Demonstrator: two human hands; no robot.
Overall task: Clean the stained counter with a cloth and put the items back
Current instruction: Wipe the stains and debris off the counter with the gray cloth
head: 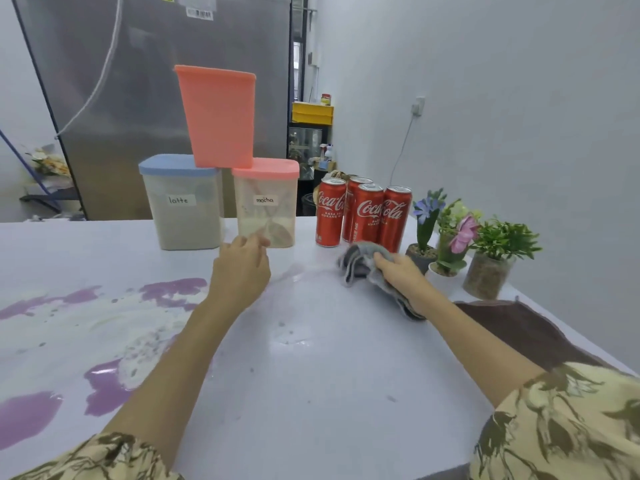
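Right hand [398,271] grips grey cloth [360,263]; left hand [240,268] loosely curled, empty, beside mocha container [266,206]. Advice: sweep cloth leftward over purple stains [173,289], pressing flat.

A café or shop back room is suggested: a steel fridge [156,98], tubs labelled latte [181,202] and mocha [265,202], cola cans [363,216], stacked yellow crates [312,113].

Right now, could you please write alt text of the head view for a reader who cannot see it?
A person's right hand grips a grey cloth on a white counter smeared with purple stains, while the left hand hovers near a mocha container. Behind stand a latte container, four cola cans and small potted plants.
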